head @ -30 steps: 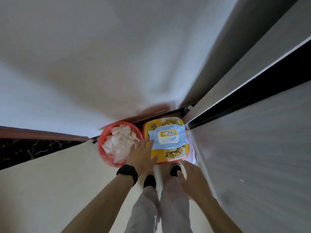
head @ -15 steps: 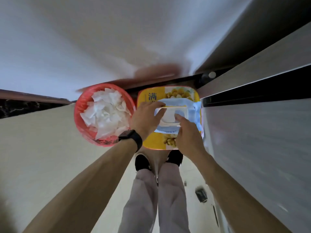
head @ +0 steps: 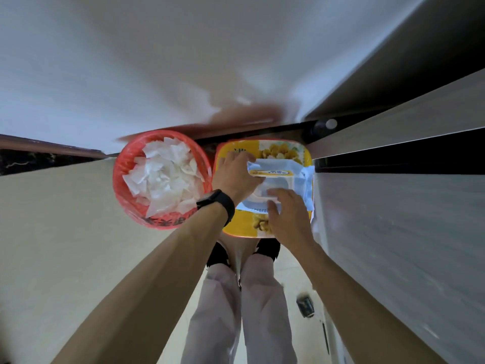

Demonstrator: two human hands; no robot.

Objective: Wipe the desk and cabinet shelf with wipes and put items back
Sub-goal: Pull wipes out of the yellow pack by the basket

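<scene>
A light blue pack of wipes (head: 296,170) lies on top of a yellow square box (head: 241,224) on the floor below me. Its white flip lid (head: 273,185) stands raised. My left hand (head: 235,177), with a black watch on the wrist, presses on the pack's left edge and holds it down. My right hand (head: 287,216) reaches over the near side of the pack, fingertips at the lid opening. Whether a wipe is between the fingers is hidden.
A red round bin (head: 126,193) full of crumpled white wipes stands just left of the yellow box. A grey cabinet face (head: 399,232) rises along the right. White wall is ahead, beige floor (head: 65,245) to the left. My feet are under the box's near edge.
I have bent closer to the floor. My left hand moved onto the pack's left edge, my right hand came up to the pack, and the flip lid went from closed to raised.
</scene>
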